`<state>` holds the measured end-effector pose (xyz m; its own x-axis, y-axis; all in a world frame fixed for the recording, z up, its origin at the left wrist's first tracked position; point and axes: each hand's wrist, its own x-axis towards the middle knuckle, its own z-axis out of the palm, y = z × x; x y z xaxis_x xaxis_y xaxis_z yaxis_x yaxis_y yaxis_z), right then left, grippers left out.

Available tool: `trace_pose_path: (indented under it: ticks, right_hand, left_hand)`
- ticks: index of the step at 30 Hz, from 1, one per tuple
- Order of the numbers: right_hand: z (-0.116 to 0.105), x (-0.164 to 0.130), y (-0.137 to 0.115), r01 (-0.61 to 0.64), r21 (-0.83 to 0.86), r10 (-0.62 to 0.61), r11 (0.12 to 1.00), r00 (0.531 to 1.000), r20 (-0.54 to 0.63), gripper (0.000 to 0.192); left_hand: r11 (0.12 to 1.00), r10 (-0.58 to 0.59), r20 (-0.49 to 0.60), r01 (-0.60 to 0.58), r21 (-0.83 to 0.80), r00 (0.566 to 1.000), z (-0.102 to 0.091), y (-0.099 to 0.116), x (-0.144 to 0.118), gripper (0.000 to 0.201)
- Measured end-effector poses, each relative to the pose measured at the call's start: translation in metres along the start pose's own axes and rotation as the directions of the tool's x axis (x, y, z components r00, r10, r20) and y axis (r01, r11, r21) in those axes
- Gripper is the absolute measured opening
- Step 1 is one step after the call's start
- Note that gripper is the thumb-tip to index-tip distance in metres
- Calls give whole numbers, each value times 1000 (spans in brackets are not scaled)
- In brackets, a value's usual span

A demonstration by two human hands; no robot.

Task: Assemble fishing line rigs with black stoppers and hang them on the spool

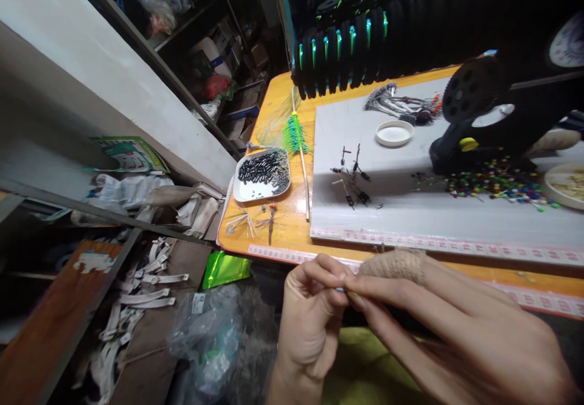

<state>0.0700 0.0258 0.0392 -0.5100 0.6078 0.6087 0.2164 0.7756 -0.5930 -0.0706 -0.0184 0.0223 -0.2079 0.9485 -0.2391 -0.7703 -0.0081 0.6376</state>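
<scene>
My left hand [312, 311] is closed in a pinch just in front of the table edge. Against its fingertips, my right hand [438, 314] pinches too, with a tan wrap [395, 266] around one finger. A tiny pale-blue piece [339, 289] shows where the fingertips meet; its kind is too small to tell, and the fingers hide the rest. Beyond the hands, a white tray [239, 193] holds dark metallic tubes and small grey parts. Small dark assemblies on thin stems [351, 177] lie on the grey board [337, 222].
A stick with green bristles [295, 134] lies beside the board. Several multicoloured ball-headed pins [497, 180] are scattered near a black machine [479, 107]. A white dish [395, 133] sits farther back. Measuring tape [410, 244] runs along the front edge. Plastic bags [207, 332] lie below left.
</scene>
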Motion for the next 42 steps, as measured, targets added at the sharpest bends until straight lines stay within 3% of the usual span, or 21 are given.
trace_pose_path:
  ticks: [9, 13, 16, 21, 25, 31, 34, 38, 40, 42]
  right_hand:
    - [-5, 0, 9, 54, 8, -54, 999, 996, 70, 27]
    - [-8, 2, 18, -49, 221, 20, 974, 991, 133, 28]
    - [-13, 7, 21, -117, 333, 58, 936, 981, 184, 34]
    - [-18, 16, 20, -193, 323, 148, 926, 976, 158, 31]
    - [-18, 15, 17, -299, 352, 239, 887, 949, 206, 35]
    - [-19, 26, 15, -406, 446, 340, 798, 913, 225, 25]
    - [-20, 31, 19, -520, 518, 397, 679, 854, 336, 27]
    - [-14, 28, 24, -606, 595, 509, 528, 787, 350, 31]
    - [-9, 22, 25, -578, 651, 494, 492, 801, 338, 30]
    - [-2, 17, 27, -492, 639, 426, 591, 863, 270, 22]
  left_hand:
    - [993, 69, 7, -69, 94, 998, -3, -1, 2, 19]
    - [948, 199, 98, -217, 233, 975, -10, -1, 4, 17]
    - [923, 251, 186, -293, 252, 950, -12, 0, 5, 15]
    - [941, 220, 217, -265, 208, 951, -9, 1, 7, 14]
    - [946, 195, 209, -240, 218, 958, -9, 2, 8, 14]
    - [930, 147, 254, -221, 293, 956, -12, 7, 11, 18]
    - [837, 226, 336, -359, 413, 914, -11, 14, 13, 21]
    - [547, 404, 509, -646, 532, 760, -9, 19, 13, 31]
    - [522, 443, 522, -683, 511, 729, -9, 17, 11, 28]
    - [554, 478, 473, -672, 492, 740, -9, 13, 7, 14]
